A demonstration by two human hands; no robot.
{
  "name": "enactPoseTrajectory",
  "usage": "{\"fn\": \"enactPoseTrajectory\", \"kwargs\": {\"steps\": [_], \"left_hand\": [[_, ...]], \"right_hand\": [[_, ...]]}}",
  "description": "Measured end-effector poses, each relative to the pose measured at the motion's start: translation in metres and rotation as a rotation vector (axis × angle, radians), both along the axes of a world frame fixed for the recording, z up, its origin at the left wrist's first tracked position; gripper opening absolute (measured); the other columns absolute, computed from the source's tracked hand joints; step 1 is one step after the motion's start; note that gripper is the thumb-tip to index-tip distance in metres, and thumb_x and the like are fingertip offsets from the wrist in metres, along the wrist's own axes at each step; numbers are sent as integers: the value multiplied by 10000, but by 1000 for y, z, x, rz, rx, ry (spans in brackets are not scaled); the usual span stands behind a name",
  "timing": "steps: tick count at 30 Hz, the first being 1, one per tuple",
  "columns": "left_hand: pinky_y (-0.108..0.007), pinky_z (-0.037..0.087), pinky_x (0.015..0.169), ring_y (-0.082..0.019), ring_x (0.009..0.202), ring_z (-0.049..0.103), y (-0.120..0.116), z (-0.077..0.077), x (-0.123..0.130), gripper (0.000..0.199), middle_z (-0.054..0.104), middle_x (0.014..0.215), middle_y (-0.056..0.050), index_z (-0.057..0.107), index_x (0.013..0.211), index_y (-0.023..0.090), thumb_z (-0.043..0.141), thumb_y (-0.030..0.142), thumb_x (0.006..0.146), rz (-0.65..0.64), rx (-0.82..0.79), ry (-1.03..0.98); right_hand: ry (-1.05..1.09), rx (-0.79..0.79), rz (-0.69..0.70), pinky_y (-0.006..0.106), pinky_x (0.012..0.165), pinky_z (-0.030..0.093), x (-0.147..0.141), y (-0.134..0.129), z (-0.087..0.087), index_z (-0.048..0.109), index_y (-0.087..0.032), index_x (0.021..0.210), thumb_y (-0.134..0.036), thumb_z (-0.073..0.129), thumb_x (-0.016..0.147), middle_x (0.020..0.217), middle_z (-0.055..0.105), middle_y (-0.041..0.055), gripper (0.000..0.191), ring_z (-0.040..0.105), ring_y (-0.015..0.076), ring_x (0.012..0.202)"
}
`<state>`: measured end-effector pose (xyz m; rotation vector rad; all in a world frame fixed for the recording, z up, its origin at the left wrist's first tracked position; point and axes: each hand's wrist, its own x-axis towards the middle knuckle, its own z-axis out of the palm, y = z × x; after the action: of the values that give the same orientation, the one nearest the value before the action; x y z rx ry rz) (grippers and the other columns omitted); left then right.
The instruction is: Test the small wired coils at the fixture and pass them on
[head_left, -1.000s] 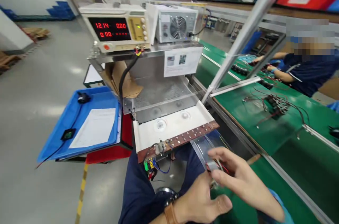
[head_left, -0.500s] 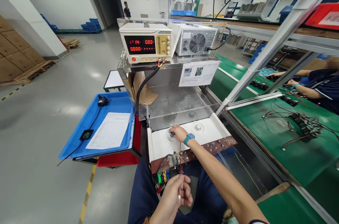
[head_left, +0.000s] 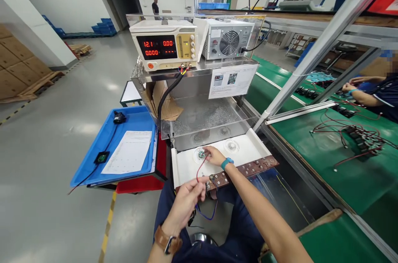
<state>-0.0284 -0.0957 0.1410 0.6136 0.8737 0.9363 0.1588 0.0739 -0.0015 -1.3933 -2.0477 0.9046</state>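
A small round green part (head_left: 201,154) sits on the left round fixture of the white tray (head_left: 186,171). My right hand (head_left: 214,156), a teal band on its wrist, touches the part's right side with its fingers closed around its edge or wire. From there a thin red wire (head_left: 200,168) curves down to my left hand (head_left: 188,198). The left thumb and index finger are pinched on the wire, just above the brown strip (head_left: 248,170) with metal studs. A second round fixture (head_left: 231,146) on the right of the tray holds no green part.
A power supply (head_left: 164,45) with lit red digits stands on the metal shelf behind. At left, a blue tray (head_left: 90,171) holds paper and black parts. At right, wired parts (head_left: 363,138) lie on a green bench, near a person's hands (head_left: 353,86).
My left hand has moved up and forward with the wire. My right hand has shifted slightly right, uncovering the green part. The left digits on the power supply read differently.
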Motion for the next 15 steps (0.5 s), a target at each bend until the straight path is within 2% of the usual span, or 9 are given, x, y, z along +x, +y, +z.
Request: {"fn": "enactPoseTrajectory", "kwargs": {"steps": [3,6,11,15], "left_hand": [[-231,427,619,-106,635,561,35,-2,1,451,652,685,-10,728,925,145,885,425,609,55,45,110],[-247,466,644,-135,669,615,58,-7,7,468,708,734,-56,721,817,133,900,474,552,22,46,173],[-247,477,660,-144,708,629,71,-16,15,514,721,776,-85,745,859,111,846,548,608,-31,75,228],[-217,438,607,-110,655,575,73,-19,23,475,674,713,-33,729,820,124,853,529,604,-51,127,265]], "right_hand": [[-149,78,73,353,967,440,-8,0,7,667,-168,1140,-222,748,755,1161,666,114,397,591,247,1098],[-255,77,90,316,878,447,-13,4,16,689,-161,1046,-261,741,788,1038,682,103,281,609,230,992],[-293,87,90,289,826,424,-11,5,19,683,-167,1042,-284,733,799,965,686,82,275,597,223,947],[-309,98,84,291,827,415,-10,2,20,673,-169,1058,-282,716,802,995,692,89,284,590,236,979]]}}
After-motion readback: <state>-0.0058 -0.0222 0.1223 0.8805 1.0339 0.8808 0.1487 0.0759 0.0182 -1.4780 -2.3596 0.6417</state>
